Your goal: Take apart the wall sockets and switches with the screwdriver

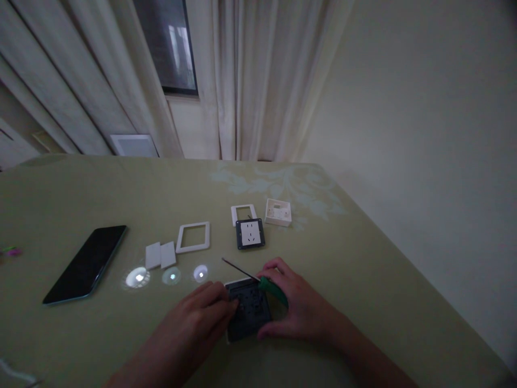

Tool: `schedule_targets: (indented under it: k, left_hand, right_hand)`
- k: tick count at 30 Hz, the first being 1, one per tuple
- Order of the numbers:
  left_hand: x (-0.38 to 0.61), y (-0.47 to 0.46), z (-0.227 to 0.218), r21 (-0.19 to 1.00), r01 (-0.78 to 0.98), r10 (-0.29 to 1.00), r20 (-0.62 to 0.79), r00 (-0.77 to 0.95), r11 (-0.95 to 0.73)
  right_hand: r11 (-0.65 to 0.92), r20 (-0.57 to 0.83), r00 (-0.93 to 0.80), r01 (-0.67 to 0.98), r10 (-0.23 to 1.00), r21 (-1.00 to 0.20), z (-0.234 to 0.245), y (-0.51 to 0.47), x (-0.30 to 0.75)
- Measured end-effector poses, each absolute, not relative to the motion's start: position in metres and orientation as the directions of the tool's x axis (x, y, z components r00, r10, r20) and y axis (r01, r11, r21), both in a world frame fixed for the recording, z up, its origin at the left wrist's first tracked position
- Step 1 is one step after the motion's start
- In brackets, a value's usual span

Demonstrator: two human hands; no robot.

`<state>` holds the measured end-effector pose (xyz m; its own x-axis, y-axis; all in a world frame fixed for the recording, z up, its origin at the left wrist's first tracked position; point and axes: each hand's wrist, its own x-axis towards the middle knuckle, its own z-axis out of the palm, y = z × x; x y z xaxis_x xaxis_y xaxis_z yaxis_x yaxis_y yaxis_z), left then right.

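Observation:
Low in the middle of the view, a dark square switch module (247,315) with a pale edge lies between my hands. My left hand (205,312) is closed, its fingertips at the module's left side; whatever they pinch is too small to make out. A screwdriver (275,291) with a green handle rests in my right hand (297,304), its thin shaft pointing up and left over the module. The right thumb touches the module's lower right edge. Beyond the hands sits a socket module (250,233) with a white face and dark frame, overlapping a white frame (233,215).
A white mounting box (278,212) stands behind the socket. Farther left lie a larger white frame (193,237), two white plates (160,255) and a black tablet (86,264). The table (363,302) meets a wall on the right; curtains (262,81) hang behind.

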<state>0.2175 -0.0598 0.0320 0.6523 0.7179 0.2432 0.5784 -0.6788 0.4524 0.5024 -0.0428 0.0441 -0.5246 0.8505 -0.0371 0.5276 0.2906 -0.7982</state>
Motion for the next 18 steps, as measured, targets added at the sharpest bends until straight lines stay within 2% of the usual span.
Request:
schedule_targets:
  k: [3, 5, 9, 14, 18]
  left_hand:
    - [0.217, -0.06, 0.031, 0.402, 0.582, 0.699, 0.264, 0.665, -0.706]
    - [0.218, -0.061, 0.03, 0.415, 0.592, 0.714, 0.261, 0.65, -0.691]
    - [0.222, -0.062, 0.027, 0.529, 0.613, 0.796, 0.237, 0.557, -0.587]
    - [0.224, -0.058, 0.026, 0.628, 0.597, 0.863, 0.296, 0.409, -0.498]
    - [0.224, -0.052, 0.023, 0.791, 0.5, 0.91, 0.168, 0.378, -0.354]
  right_hand:
    - [0.296, -0.031, -0.516, 0.539, 0.856, -0.788, 0.044, -0.044, 0.501]
    - [0.32, -0.015, -0.527, 0.538, 0.85, -0.78, 0.044, -0.044, 0.501]
    - [0.375, 0.027, -0.558, 0.519, 0.829, -0.768, 0.043, -0.043, 0.502]
    - [0.368, 0.036, -0.551, 0.506, 0.834, -0.78, 0.042, -0.042, 0.503]
    - [0.35, 0.021, -0.546, 0.507, 0.838, -0.787, 0.042, -0.042, 0.502]
